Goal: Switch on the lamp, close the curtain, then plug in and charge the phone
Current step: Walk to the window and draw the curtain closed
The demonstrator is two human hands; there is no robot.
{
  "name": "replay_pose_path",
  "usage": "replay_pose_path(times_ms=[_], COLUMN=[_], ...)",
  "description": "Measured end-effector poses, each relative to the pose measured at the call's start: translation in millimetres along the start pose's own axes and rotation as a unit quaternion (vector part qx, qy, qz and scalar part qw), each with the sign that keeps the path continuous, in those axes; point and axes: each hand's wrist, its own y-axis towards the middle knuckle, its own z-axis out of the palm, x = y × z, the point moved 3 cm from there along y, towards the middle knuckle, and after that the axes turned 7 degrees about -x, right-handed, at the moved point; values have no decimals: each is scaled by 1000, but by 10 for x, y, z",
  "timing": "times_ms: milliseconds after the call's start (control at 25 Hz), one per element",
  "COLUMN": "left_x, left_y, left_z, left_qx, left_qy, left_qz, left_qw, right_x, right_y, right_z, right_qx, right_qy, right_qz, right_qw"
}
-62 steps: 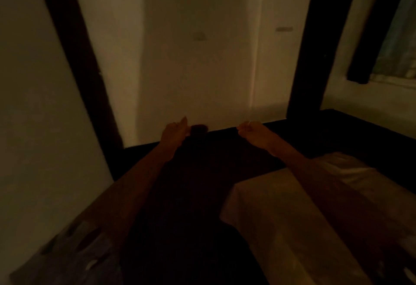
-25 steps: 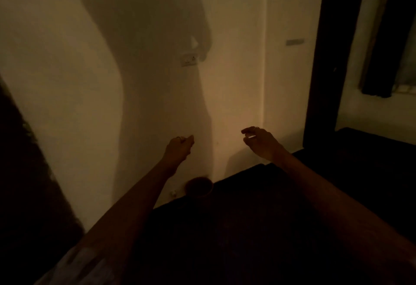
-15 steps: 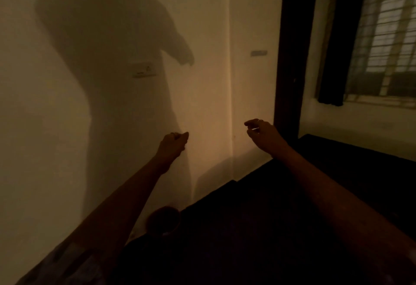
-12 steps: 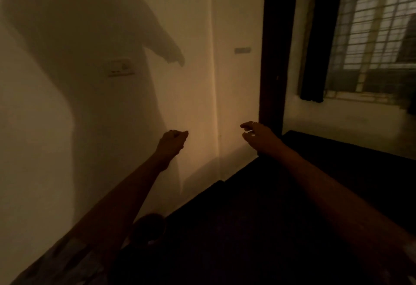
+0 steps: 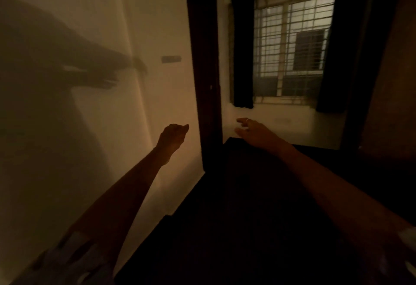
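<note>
The room is dim, lit warmly from behind me. A barred window (image 5: 292,43) shows at the upper right, uncovered. A dark curtain (image 5: 242,45) hangs bunched at its left side and another dark curtain (image 5: 337,43) hangs at its right. My left hand (image 5: 172,137) is stretched forward in a loose fist with nothing in it. My right hand (image 5: 253,130), a ring on one finger, reaches forward with fingers apart and empty, well short of the window. No lamp or phone is in sight.
A dark door (image 5: 203,70) stands left of the window. A small switch plate (image 5: 171,59) sits on the pale wall (image 5: 146,25), which carries my shadow. The floor (image 5: 236,228) is dark. A dark panel (image 5: 391,82) fills the right edge.
My view has swung right from the shadowed wall and socket to the door and window. Both arms stay stretched forward; the right hand's fingers have spread a little.
</note>
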Motion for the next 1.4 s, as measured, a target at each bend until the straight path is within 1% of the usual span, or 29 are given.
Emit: replay_pose_path(times_ms=[160, 280, 440, 600, 760, 840, 960, 1040, 1240, 1400], left_x=[-72, -17, -80, -344, -805, -892, -864, -813, -841, -1189], left_y=[1042, 1530, 2316, 3155, 4160, 4425, 4953, 5337, 6475, 7513], left_z=[528, 1013, 1815, 2628, 3445, 3679, 4224, 4568, 5230, 5686], left_qx=[44, 98, 136, 140, 132, 130, 141, 153, 148, 123], left_qy=[-26, -35, -36, -40, -35, -34, -31, -26, -27, -94], left_qz=[23, 11, 27, 61, 74, 68, 58, 49, 40, 67], left_qw=[998, 995, 990, 987, 988, 989, 988, 987, 988, 986], right_x=[-437, -844, -1497, -1994, -2436, -2571, -3008, -3311, -3905, -4233], right_y=[882, 1225, 1892, 2818, 3973, 4261, 4777, 5103, 6142, 7238], right_z=[-121, -116, -207, -550, -1046, -1151, -1104, -1005, -937, -926], right_qx=[-63, -63, -85, -114, -113, -121, -110, -87, -90, -122], right_qy=[24, 32, 18, -4, -20, -25, -26, -33, -40, -30], right_qz=[68, 108, 136, 123, 146, 148, 172, 181, 196, 193], right_qw=[995, 992, 987, 986, 983, 981, 979, 979, 975, 973])
